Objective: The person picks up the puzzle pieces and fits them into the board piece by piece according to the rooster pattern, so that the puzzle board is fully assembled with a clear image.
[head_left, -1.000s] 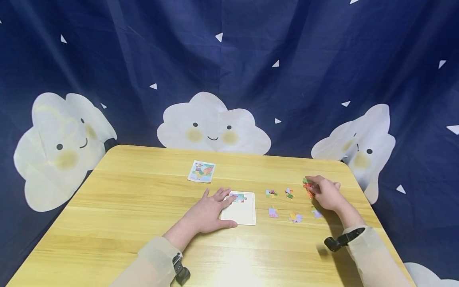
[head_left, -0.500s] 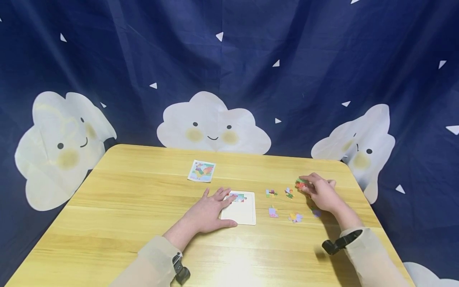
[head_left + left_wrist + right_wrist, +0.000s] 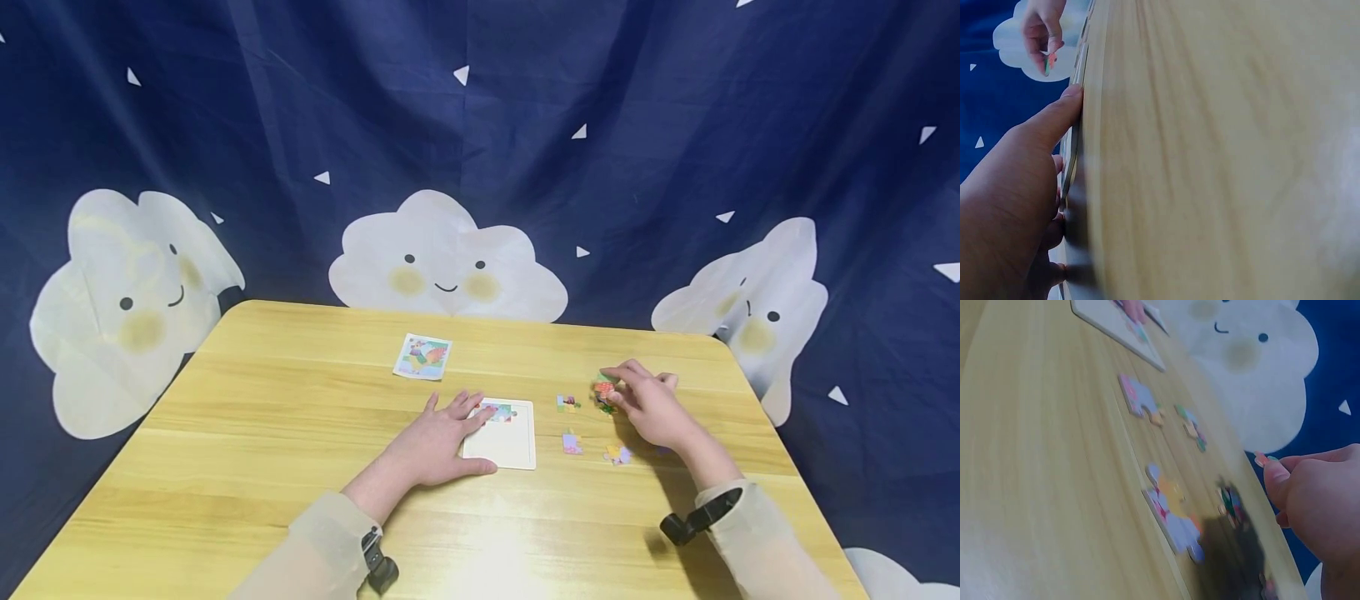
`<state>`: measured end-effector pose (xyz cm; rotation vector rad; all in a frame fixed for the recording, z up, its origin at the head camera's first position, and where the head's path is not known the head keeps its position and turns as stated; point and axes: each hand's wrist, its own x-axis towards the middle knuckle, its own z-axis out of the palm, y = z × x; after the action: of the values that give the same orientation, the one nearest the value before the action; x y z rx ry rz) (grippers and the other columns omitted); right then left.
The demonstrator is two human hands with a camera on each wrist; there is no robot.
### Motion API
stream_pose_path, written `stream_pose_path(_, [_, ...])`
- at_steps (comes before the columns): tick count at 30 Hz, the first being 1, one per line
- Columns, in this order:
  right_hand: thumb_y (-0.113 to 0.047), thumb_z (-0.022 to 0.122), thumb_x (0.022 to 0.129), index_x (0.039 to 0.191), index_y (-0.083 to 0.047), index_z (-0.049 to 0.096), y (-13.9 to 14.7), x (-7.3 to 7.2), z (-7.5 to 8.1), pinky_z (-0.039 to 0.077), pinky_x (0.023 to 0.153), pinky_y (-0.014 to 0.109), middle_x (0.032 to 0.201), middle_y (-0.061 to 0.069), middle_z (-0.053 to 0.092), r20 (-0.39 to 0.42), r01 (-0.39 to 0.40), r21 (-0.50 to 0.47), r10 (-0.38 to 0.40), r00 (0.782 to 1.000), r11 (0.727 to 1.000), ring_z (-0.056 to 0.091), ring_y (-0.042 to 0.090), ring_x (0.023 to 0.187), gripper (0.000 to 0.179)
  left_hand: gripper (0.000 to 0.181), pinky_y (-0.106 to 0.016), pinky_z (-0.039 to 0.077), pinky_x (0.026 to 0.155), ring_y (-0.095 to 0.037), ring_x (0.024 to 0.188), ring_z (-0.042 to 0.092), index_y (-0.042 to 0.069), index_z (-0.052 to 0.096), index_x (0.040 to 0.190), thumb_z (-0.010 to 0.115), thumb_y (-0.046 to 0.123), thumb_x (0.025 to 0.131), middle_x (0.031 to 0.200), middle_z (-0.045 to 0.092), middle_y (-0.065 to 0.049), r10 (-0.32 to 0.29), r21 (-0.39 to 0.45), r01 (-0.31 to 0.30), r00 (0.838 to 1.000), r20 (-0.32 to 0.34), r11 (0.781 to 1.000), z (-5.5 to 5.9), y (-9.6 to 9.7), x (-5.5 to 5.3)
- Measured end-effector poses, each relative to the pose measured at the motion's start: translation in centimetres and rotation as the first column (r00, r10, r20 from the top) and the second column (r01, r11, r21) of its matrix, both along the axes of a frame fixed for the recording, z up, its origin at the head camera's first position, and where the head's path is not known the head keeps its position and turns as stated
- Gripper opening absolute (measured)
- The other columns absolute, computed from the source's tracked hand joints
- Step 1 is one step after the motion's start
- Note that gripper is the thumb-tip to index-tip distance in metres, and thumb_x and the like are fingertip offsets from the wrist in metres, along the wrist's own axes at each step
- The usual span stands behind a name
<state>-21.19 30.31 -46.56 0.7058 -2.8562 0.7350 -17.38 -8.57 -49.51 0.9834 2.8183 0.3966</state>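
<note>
My left hand [image 3: 431, 446] lies spread across the left side of a white puzzle tray [image 3: 506, 452], fingers fairly straight. Its thumb [image 3: 1054, 119] touches the tray's near edge in the left wrist view. Joined colourful pieces [image 3: 501, 412] lie along the tray's top, partly under the fingertips. Right of the tray, my right hand [image 3: 656, 412] pinches a red and green puzzle piece [image 3: 604, 388] between thumb and fingers, held above the table. In the right wrist view only a small end of that piece [image 3: 1262, 459] shows past the thumb.
Several loose puzzle pieces [image 3: 572, 442] lie right of the tray, one yellow and lilac [image 3: 1174, 509]; some are in the right hand's shadow. A picture card [image 3: 423, 357] lies behind the tray on the wooden table [image 3: 247, 442]. A blue cloud-print curtain [image 3: 510, 167] hangs behind.
My right hand has lifted the red and green puzzle piece from the right end of the loose pieces and carried it left, towards the tray. The left hand has stayed in place.
</note>
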Motion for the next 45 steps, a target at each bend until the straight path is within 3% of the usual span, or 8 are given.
stream_pose_path(17, [-0.007, 0.071, 0.102, 0.137, -0.003, 0.069, -3.1, 0.6, -0.3, 0.018, 0.086, 0.051, 0.119, 0.007, 0.057, 0.010, -0.052, -0.041, 0.052, 0.999, 0.998, 0.054, 0.012, 0.082, 0.036, 0.094, -0.070, 0.018, 0.122, -0.033, 0.158, 0.025, 0.022, 0.038, 0.167, 0.052, 0.081, 0.094, 0.172, 0.030, -0.008, 0.001, 0.006, -0.001, 1.000, -0.011, 1.000, 0.0, -0.1, 0.0])
stream_pose_path(25, [-0.009, 0.071, 0.102, 0.138, -0.004, 0.068, -4.2, 1.1, -0.6, 0.017, 0.090, 0.052, 0.116, 0.002, 0.056, 0.040, -0.064, -0.060, 0.066, 0.997, 0.996, 0.051, 0.010, 0.079, 0.036, 0.095, -0.070, 0.018, 0.122, -0.033, 0.158, 0.025, 0.021, 0.037, 0.167, 0.053, 0.080, 0.094, 0.172, 0.029, -0.009, -0.007, 0.011, 0.007, 1.000, -0.006, 1.000, 0.1, 0.0, 0.0])
stream_pose_path(45, [-0.008, 0.073, 0.100, 0.132, -0.008, 0.067, -6.7, 1.5, -1.5, 0.019, 0.095, 0.052, 0.119, -0.001, 0.059, 0.035, -0.124, -0.068, 0.126, 0.991, 0.990, 0.055, 0.012, 0.094, 0.033, 0.096, -0.069, 0.016, 0.122, -0.031, 0.159, 0.022, 0.023, 0.036, 0.167, 0.051, 0.082, 0.093, 0.173, 0.027, -0.007, 0.009, 0.002, -0.009, 1.000, 0.010, 1.000, 0.0, 0.1, 0.2])
